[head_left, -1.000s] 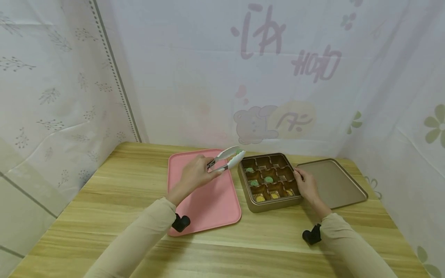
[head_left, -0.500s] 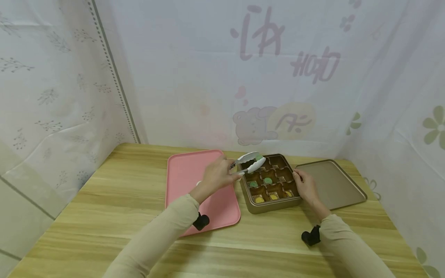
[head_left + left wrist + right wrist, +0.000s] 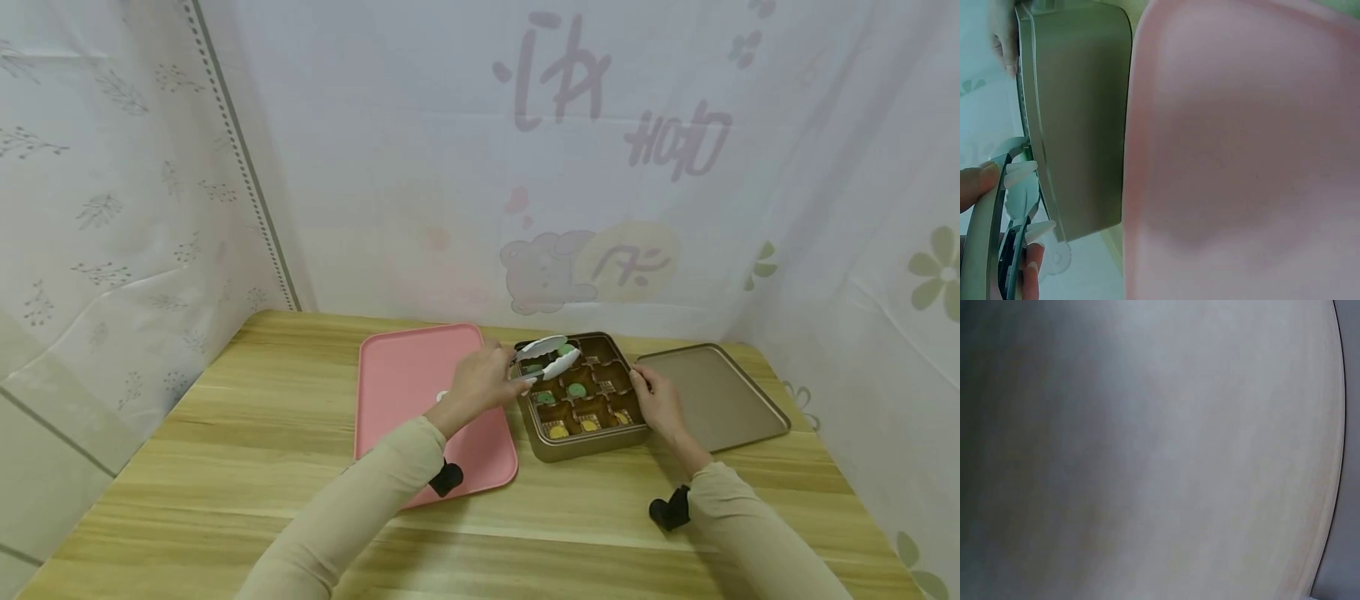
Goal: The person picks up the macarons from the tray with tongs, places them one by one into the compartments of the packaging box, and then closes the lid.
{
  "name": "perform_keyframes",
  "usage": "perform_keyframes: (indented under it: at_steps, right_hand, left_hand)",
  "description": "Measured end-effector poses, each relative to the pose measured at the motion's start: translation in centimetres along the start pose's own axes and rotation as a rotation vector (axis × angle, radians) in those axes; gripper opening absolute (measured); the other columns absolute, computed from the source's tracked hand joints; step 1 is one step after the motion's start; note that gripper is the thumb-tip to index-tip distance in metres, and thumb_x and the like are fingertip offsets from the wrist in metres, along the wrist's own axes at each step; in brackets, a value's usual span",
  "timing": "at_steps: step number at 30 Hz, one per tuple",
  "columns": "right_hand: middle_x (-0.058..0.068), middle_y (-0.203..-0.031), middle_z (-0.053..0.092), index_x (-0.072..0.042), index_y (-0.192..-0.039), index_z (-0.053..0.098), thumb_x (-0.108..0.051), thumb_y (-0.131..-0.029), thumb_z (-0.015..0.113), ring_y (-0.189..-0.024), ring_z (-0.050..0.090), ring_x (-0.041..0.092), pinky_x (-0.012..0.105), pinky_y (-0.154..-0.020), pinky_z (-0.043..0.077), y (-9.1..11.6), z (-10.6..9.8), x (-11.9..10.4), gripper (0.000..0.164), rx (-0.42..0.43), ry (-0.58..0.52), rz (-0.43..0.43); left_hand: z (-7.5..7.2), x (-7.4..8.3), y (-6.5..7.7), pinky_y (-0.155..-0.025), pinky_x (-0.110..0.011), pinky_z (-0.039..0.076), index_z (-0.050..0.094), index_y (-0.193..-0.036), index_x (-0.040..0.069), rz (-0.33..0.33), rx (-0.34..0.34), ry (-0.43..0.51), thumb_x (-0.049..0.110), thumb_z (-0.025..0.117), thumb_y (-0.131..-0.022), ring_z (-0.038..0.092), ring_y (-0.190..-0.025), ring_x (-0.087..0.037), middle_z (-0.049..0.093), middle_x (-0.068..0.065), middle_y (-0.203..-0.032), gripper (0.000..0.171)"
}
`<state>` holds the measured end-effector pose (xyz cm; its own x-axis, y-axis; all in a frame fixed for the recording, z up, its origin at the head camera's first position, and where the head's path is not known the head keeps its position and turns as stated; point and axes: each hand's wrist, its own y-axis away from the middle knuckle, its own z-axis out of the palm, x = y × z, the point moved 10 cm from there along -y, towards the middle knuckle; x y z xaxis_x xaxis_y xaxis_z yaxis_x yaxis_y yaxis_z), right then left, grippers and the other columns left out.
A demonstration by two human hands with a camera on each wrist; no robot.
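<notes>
My left hand (image 3: 482, 379) grips a pair of tongs (image 3: 558, 365) with white scalloped tips. Between those tips shows a small green piece (image 3: 566, 349), over the back row of a bronze square box (image 3: 592, 448). Brown moulded compartments divide the box; a green round piece (image 3: 577, 390) sits in the middle one, and yellow pieces (image 3: 558, 432) lie along the front row. At the box's right rim, my right hand (image 3: 662, 404) holds on with thumb and fingers. In the left wrist view, the tongs (image 3: 986, 237) reach over the box's edge; the right wrist view is mostly blur.
A pink tray (image 3: 405, 375) lies to the left of the box, under my left forearm. On the right, a flat bronze lid (image 3: 712, 396) rests on the wooden table (image 3: 225, 433). Patterned cloth (image 3: 390, 167) hangs behind and at both sides.
My left hand has carried the tongs and green piece rightward from above the pink tray to above the box, and a little lower. The right hand has kept its hold on the rim.
</notes>
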<state>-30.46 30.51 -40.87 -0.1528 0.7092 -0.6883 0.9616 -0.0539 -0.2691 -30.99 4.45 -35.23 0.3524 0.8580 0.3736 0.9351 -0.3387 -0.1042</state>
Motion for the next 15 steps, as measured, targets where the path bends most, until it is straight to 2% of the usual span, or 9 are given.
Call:
perform_keyframes:
  at_steps: [4,8,15]
  right_hand:
    - [0.033,-0.127,0.050,0.012,-0.128,0.049,-0.016,-0.102,0.040,-0.117,0.047,0.048,0.057,-0.095,0.038,-0.02,0.05,0.01,0.040,-0.007,-0.007,0.004]
    - [0.032,-0.128,0.049,0.012,-0.128,0.049,-0.018,-0.102,0.039,-0.118,0.047,0.047,0.057,-0.096,0.038,-0.07,0.15,0.15,0.041,-0.017,-0.013,0.017]
    - [0.033,-0.128,0.049,0.012,-0.128,0.049,-0.017,-0.102,0.039,-0.117,0.047,0.047,0.057,-0.095,0.038,-0.05,0.11,0.19,0.040,-0.012,0.002,0.007]
  left_hand:
    - [0.02,0.09,-0.01,-0.053,-0.030,0.038,0.065,-0.088,0.011,-0.006,-0.006,-0.007,0.043,0.071,-0.080,0.047,-0.062,-0.015,0.048,-0.002,-0.081,0.033]
    - [0.02,0.10,0.00,-0.054,-0.030,0.039,0.066,-0.094,0.011,-0.014,-0.011,-0.014,0.043,0.070,-0.081,0.047,-0.063,-0.016,0.049,-0.002,-0.083,0.035]
    - [0.09,0.05,0.06,-0.053,-0.030,0.039,0.066,-0.095,0.010,-0.021,-0.022,-0.019,0.044,0.071,-0.081,0.047,-0.063,-0.016,0.049,-0.003,-0.084,0.038]
